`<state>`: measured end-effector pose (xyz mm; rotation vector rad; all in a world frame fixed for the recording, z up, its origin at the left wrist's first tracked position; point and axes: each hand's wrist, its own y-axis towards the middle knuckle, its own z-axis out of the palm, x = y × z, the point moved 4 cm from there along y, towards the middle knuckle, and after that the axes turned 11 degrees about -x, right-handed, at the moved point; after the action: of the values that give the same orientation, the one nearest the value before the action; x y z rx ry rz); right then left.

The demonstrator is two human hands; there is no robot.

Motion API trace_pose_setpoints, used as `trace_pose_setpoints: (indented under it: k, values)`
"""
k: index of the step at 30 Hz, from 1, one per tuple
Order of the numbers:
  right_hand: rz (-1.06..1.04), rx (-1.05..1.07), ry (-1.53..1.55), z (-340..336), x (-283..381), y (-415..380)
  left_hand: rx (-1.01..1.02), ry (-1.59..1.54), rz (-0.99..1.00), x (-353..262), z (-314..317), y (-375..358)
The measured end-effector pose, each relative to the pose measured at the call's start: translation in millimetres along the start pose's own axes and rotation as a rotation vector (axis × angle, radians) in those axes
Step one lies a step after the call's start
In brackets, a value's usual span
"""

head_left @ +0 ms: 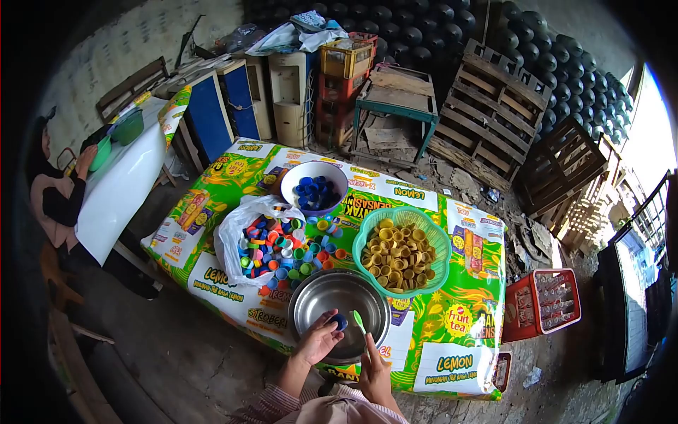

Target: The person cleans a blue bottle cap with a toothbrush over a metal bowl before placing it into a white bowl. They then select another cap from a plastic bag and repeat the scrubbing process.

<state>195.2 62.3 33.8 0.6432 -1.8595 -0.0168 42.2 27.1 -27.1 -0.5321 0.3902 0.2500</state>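
Note:
My left hand [316, 346] pinches a dark blue bottle cap [340, 322] over the steel basin [305, 293]. In my right hand [375, 372] is a green and white toothbrush [359, 322], its head pointing up and away from me above the basin. Beyond the basin, a mint-green basket [443, 265] holds many yellow-brown caps [397, 254]. A white bowl [295, 178] contains dark blue caps [315, 193]. Multicoloured caps [288, 244] spill from a clear plastic bag [227, 237] onto the table.
A printed green and white cover [459, 367] lies over the table. Left, another person [60, 194] sits at a white table [123, 191] with a green bowl [102, 153]. A red crate [526, 311] of bottles stands right; wooden pallets [491, 116] lean at the back.

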Motion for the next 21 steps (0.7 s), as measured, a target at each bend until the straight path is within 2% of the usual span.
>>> trace_pose_setpoints:
  k: [1,4,5,7,9,11,13,15,17,19,20,21]
  values:
    - [0.0,0.005,0.002,-1,-1,-2,0.009,0.002,0.0,2,1,-3]
    - [0.32,0.213,-0.092,-1,-12,-4,0.006,0.014,-0.002,9,-9,0]
    - [0.322,0.212,-0.089,0,-13,-7,0.017,0.021,0.014,11,-12,-2]
    - [0.122,0.145,0.017,-4,-7,-8,0.017,0.017,0.022,14,-6,-5]
    - [0.158,0.172,-0.03,-5,-10,-7,-0.055,0.085,0.05,15,-1,-8]
    - [0.169,0.1,-0.052,-11,-16,-10,-0.026,0.044,0.049,17,-2,-7]
    - [0.102,0.068,-0.044,-15,-9,-13,-0.076,0.111,0.092,19,-7,-2]
    - [0.183,0.121,-0.031,-9,-12,-12,-0.041,0.032,0.038,24,-4,-5]
    - [0.119,0.139,-0.053,-5,-21,-15,-0.046,0.013,0.037,24,-2,-8]
    - [-0.088,0.005,0.009,-11,-4,-11,-0.042,-0.005,0.051,25,-6,-7]
    - [0.039,0.102,-0.025,-11,-4,-13,0.0,-0.018,0.026,27,-14,-3]
    - [0.047,0.1,-0.029,-11,-7,-12,-0.002,-0.019,0.017,25,-8,-7]
